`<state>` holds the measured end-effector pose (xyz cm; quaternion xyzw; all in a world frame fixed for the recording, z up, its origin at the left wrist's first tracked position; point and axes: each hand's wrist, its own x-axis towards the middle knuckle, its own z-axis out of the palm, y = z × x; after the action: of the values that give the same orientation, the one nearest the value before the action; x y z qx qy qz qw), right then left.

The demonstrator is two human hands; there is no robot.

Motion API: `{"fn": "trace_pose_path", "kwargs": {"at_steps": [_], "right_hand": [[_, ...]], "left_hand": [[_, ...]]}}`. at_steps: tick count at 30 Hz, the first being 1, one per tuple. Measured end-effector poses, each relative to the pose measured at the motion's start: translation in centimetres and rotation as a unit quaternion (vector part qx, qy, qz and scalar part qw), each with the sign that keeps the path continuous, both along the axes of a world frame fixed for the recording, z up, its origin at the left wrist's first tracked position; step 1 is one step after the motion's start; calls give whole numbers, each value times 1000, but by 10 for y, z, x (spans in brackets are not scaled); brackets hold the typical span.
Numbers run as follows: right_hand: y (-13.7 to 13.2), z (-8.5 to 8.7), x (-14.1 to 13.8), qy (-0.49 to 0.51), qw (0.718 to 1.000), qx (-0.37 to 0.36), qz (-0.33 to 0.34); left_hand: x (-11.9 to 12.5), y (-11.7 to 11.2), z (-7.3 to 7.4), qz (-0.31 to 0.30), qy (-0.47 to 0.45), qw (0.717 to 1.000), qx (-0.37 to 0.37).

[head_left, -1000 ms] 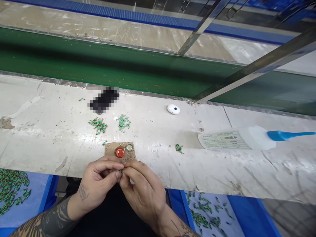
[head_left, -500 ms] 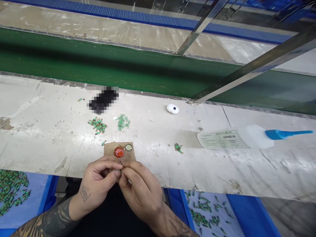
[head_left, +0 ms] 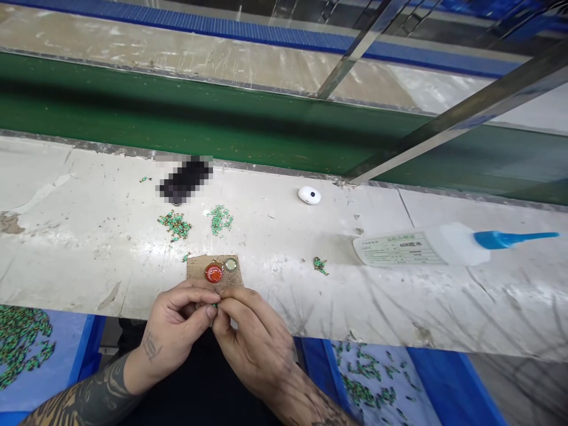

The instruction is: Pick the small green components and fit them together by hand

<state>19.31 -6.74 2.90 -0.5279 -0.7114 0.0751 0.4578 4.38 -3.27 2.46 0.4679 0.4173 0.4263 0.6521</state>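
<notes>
My left hand [head_left: 177, 334] and my right hand [head_left: 252, 346] meet at the near edge of the white bench, fingertips pinched together on a tiny green part [head_left: 215, 306]. Just beyond them lies a small brown card [head_left: 195, 267] carrying a red blob [head_left: 213, 273] and a pale round cap [head_left: 231, 264]. Small heaps of green parts [head_left: 176, 224] and more green parts [head_left: 220, 218] lie further back on the bench, with a few green parts [head_left: 320, 264] to the right.
A white glue bottle [head_left: 426, 247] with a blue nozzle [head_left: 510, 238] lies on its side at right. A small white oval object [head_left: 309, 195] and a blurred dark item [head_left: 185, 178] sit near the green conveyor belt [head_left: 222, 127]. Blue trays [head_left: 26, 349] with green parts flank my lap.
</notes>
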Motion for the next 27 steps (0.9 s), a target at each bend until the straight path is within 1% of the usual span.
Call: {"fn": "trace_pose_path", "kwargs": {"at_steps": [5, 11, 15, 22, 27], "right_hand": [[0, 0, 0, -4, 1000, -2, -2], [1, 5, 0, -21, 1000, -1, -6], [1, 3, 0, -24, 1000, 4, -11], [2, 5, 2, -16, 1000, 5, 15], [1, 8, 3, -29, 999, 5, 19]], "left_hand": [[1, 0, -1, 3, -11, 1000, -9], [0, -2, -6, 0, -3, 1000, -17], [1, -2, -8, 0, -8, 1000, -13], [2, -1, -12, 9, -14, 1000, -3], [3, -1, -9, 18, -6, 1000, -2]]}}
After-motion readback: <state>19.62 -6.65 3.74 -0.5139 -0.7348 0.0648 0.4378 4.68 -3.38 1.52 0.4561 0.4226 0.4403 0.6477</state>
